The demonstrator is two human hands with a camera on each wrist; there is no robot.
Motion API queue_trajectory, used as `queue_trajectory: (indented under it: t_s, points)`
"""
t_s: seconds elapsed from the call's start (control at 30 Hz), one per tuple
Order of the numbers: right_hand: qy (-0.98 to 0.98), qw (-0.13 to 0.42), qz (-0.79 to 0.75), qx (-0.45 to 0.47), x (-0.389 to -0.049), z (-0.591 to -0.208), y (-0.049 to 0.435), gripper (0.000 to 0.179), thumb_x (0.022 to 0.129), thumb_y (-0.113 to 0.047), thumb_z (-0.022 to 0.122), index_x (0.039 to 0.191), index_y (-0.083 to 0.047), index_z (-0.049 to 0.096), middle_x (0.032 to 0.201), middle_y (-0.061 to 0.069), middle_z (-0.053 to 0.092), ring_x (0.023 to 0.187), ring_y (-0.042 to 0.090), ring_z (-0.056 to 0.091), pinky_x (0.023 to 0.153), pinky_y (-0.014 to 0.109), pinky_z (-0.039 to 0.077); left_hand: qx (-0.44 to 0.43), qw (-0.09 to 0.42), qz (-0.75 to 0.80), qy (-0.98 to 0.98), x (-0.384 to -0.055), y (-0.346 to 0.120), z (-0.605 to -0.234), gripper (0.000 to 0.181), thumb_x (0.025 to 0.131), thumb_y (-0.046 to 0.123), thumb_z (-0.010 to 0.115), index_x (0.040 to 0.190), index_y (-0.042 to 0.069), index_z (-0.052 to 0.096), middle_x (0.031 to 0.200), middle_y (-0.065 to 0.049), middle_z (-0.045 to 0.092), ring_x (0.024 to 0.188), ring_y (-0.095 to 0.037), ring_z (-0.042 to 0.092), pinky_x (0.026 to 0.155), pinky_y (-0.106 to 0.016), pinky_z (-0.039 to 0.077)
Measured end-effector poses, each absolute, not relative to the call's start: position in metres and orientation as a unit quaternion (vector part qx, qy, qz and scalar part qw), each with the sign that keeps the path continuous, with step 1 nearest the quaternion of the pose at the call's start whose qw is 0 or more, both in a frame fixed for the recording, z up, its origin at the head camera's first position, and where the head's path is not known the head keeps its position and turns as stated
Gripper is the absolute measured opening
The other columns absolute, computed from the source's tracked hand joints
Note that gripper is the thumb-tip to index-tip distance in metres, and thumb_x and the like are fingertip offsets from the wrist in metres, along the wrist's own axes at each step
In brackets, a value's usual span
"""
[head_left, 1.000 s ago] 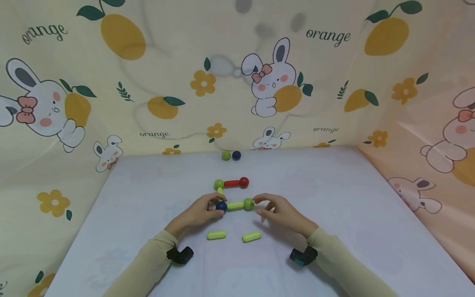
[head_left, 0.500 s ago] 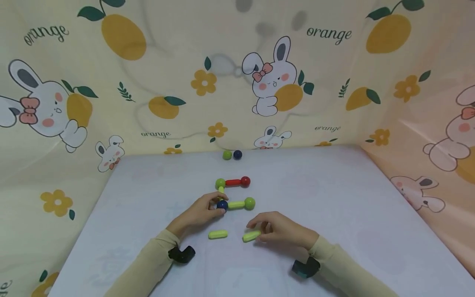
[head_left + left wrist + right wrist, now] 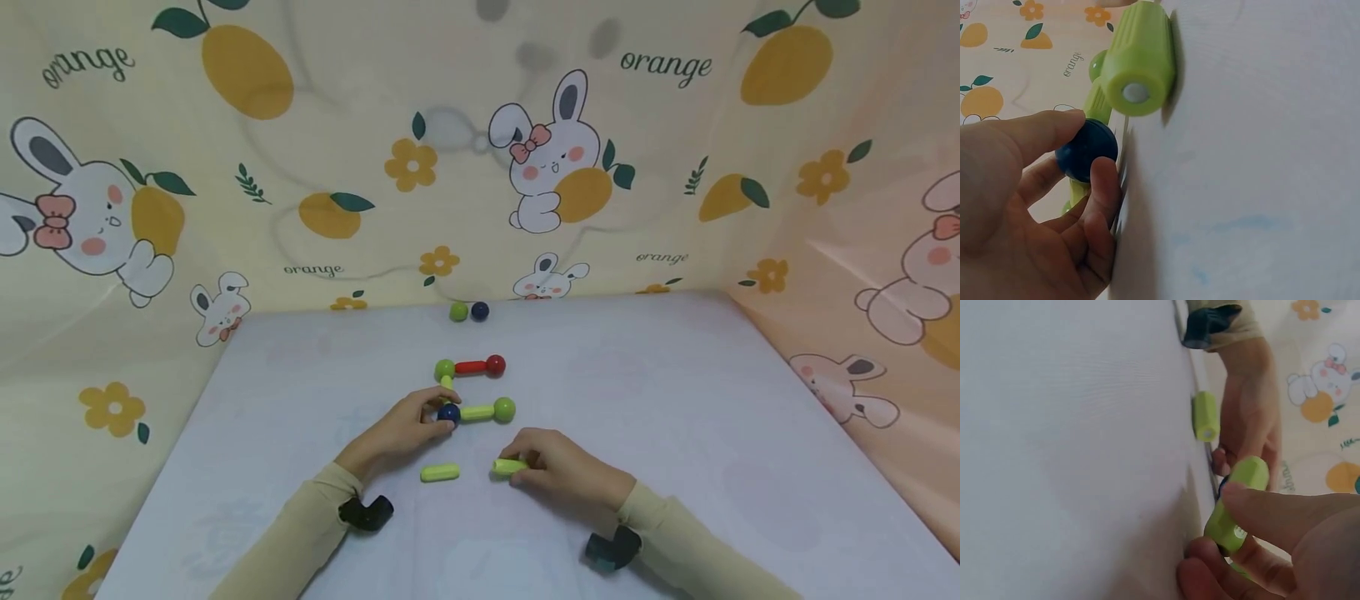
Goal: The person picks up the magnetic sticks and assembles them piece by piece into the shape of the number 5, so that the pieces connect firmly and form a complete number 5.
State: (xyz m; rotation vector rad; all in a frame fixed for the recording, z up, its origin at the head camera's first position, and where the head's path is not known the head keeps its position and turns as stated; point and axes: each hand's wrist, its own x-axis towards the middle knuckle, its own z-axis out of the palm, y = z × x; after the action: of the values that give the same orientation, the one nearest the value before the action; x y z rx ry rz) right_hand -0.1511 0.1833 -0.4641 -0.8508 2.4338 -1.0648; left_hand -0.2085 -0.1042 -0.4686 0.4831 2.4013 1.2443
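My left hand [image 3: 405,427] pinches a dark blue ball [image 3: 448,414] between thumb and fingers, plain in the left wrist view too. From that ball one yellow-green rod [image 3: 477,413] runs right to a green ball [image 3: 504,409]. Another rod [image 3: 447,383], partly behind my fingers, leads back to a second green ball [image 3: 445,368]. A red rod [image 3: 471,367] joins that one to a red ball [image 3: 495,365]. In front, my right hand [image 3: 570,468] grips a loose yellow-green rod [image 3: 1251,472] between thumb and fingers. To its left a similar rod [image 3: 439,473] lies on the table.
At the table's [image 3: 660,400] back edge sit a loose green ball [image 3: 458,311] and a dark blue one [image 3: 480,311]. Behind them rises a patterned cloth [image 3: 465,83] with rabbits and oranges. Both wrists wear black camera mounts [image 3: 367,512].
My right hand has come from beside the front green ball down toward me and taken hold of the right-hand loose rod, turning it slightly. The left hand stays on the blue ball.
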Motion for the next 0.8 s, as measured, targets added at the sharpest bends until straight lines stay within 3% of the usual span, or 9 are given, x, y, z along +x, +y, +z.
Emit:
queue_trajectory:
  t_s: [0.3, 0.57, 0.8]
  points:
    - [0.833, 0.204, -0.466, -0.216, -0.158, -0.459, 0.183, 0.028, 0.093, -0.014, 0.072, 0.119, -0.003, 0.07, 0.102, 0.009, 0.072, 0.075, 0.013, 0.067, 0.062, 0.025, 0.056, 0.172, 0.2, 0.448, 0.854, -0.207, -0.105, -0.465, 0.037, 0.096, 0.015, 0.068, 0.133, 0.015, 0.061, 0.127, -0.012, 0.062, 0.071, -0.015, 0.049, 0.064, -0.025, 0.042]
    - [0.817, 0.199, -0.514, -0.17, -0.164, -0.466, 0.185, 0.027, 0.092, -0.015, 0.072, 0.11, 0.005, 0.068, 0.083, 0.011, 0.075, 0.059, 0.009, 0.054, 0.053, 0.021, 0.047, 0.179, 0.202, 0.449, 0.852, -0.209, -0.105, -0.466, 0.038, 0.096, 0.016, 0.068, 0.134, 0.016, 0.059, 0.129, -0.013, 0.061, 0.073, -0.016, 0.05, 0.067, -0.027, 0.043]
    - [0.82, 0.215, -0.519, -0.115, -0.168, -0.469, 0.183, 0.033, 0.093, -0.02, 0.072, 0.111, 0.007, 0.069, 0.075, 0.009, 0.075, 0.05, 0.008, 0.054, 0.052, 0.021, 0.045, 0.181, 0.207, 0.45, 0.849, -0.209, -0.105, -0.467, 0.038, 0.096, 0.015, 0.067, 0.134, 0.016, 0.059, 0.127, -0.013, 0.061, 0.071, -0.015, 0.049, 0.064, -0.025, 0.042]
